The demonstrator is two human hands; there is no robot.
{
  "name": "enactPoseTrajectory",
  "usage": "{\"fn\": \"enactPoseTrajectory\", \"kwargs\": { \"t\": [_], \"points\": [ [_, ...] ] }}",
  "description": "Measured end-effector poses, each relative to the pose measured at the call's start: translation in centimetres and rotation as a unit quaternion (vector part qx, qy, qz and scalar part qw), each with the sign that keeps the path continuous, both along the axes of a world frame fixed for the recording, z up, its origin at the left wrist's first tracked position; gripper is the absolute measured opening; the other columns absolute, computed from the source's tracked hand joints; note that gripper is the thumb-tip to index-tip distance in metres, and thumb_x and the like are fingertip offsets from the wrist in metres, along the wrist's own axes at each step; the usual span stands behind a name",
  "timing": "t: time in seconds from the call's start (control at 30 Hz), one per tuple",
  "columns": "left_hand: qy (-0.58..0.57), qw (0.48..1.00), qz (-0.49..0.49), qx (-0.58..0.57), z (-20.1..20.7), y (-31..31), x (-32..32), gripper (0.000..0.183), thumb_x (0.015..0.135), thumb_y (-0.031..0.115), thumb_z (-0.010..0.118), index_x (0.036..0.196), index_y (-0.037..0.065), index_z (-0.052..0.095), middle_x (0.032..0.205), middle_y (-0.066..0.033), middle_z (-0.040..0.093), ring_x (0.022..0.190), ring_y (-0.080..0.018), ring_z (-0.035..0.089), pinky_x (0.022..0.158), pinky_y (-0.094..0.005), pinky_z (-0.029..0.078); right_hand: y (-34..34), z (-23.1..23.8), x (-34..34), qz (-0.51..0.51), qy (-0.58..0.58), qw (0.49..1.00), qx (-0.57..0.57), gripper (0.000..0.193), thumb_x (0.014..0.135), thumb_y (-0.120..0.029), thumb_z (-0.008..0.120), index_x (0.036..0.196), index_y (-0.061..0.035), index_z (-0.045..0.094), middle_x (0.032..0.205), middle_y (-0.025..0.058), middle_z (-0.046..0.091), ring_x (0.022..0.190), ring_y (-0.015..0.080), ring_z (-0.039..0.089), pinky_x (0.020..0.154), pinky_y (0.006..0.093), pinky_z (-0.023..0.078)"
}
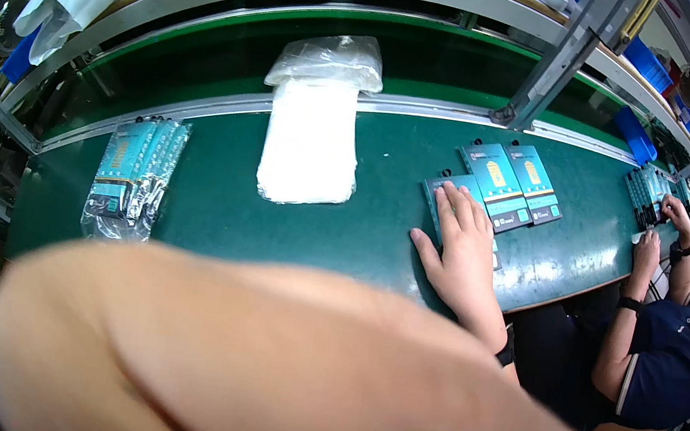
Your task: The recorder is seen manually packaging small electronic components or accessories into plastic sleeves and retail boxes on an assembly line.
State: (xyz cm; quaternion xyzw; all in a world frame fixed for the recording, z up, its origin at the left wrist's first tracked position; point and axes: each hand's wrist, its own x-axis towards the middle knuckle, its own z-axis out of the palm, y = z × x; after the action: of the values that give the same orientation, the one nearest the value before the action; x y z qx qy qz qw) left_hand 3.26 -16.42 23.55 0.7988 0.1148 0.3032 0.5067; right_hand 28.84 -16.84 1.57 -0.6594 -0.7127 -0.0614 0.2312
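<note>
I see my right hand (464, 250) lying flat, grip spread, on a teal card pack (445, 190) on the tabletop (315, 238); picking it up would need the fingers curled under an edge. My left grip is out of view.

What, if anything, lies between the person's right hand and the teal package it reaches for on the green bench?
Nothing visible does. The right hand already lies flat on the nearest teal package, fingers spread over it. Two more teal packages lie just beyond, clear of the hand. The left hand is out of view.
</note>
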Motion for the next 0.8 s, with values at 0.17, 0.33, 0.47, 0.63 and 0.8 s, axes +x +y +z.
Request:
{"fn": "enactPoseTrajectory", "kwargs": {
  "t": [0.17, 0.33, 0.47, 0.63, 0.8],
  "points": [
    [-0.029, 0.999, -0.018, -0.024, -1.0, -0.8, 0.5, 0.013, 0.091, 0.007, 0.054, 0.079, 0.007, 0.056, 0.081, -0.0098, 0.060, 0.089, -0.0218, 0.060, 0.084, -0.0319, 0.050, -0.4, 0.1, 0.0, 0.001, 0.020, 1.000, 0.018, 0.053, 0.079, -0.022, 0.065, 0.124, 0.0032, 0.049, 0.128, 0.0184, 0.048, 0.124, 0.0355, 0.041, 0.104, 0.0458, 0.030],
    [-0.052, 0.997, -0.012, -0.049, -2.2, -1.1, 0.3, 0.012, 0.091, 0.008, 0.053, 0.079, 0.006, 0.056, 0.081, -0.0096, 0.059, 0.088, -0.0217, 0.059, 0.083, -0.0321, 0.049, -0.2, 0.4, 0.4, 0.026, 0.051, 0.997, 0.053, 0.047, 0.078, -0.016, 0.066, 0.120, -0.0016, 0.052, 0.123, 0.0162, 0.050, 0.121, 0.0353, 0.043, 0.101, 0.0462, 0.031],
    [-0.072, 0.996, 0.001, -0.050, -2.8, -0.9, -0.3, 0.012, 0.091, 0.009, 0.052, 0.080, 0.006, 0.056, 0.081, -0.0095, 0.058, 0.088, -0.0217, 0.058, 0.082, -0.0322, 0.049, -0.2, 0.4, 0.0, 0.007, 0.043, 0.998, 0.044, 0.047, 0.078, -0.015, 0.065, 0.121, -0.0028, 0.052, 0.122, 0.0155, 0.050, 0.119, 0.0350, 0.045, 0.101, 0.0461, 0.032],
    [-0.103, 0.994, 0.015, -0.032, -3.1, 0.0, -1.4, 0.012, 0.091, 0.009, 0.051, 0.081, 0.005, 0.055, 0.081, -0.0093, 0.057, 0.087, -0.0216, 0.057, 0.081, -0.0324, 0.048, -0.3, 0.4, -0.5, 0.010, 0.052, 0.997, 0.047, 0.044, 0.076, -0.009, 0.065, 0.119, -0.0031, 0.054, 0.120, 0.0147, 0.052, 0.116, 0.0336, 0.047, 0.099, 0.0443, 0.034],
    [-0.127, 0.991, 0.044, -0.021, -2.9, 0.1, -1.5, 0.012, 0.092, 0.010, 0.050, 0.081, 0.005, 0.055, 0.082, -0.0092, 0.056, 0.087, -0.0215, 0.056, 0.081, -0.0326, 0.047, -2.1, 5.1, -1.6, 0.052, 0.170, 0.965, 0.193, 0.041, 0.078, 0.004, 0.060, 0.118, 0.0020, 0.055, 0.118, 0.0165, 0.057, 0.113, 0.0291, 0.052, 0.099, 0.0378, 0.037]
  ]
}}
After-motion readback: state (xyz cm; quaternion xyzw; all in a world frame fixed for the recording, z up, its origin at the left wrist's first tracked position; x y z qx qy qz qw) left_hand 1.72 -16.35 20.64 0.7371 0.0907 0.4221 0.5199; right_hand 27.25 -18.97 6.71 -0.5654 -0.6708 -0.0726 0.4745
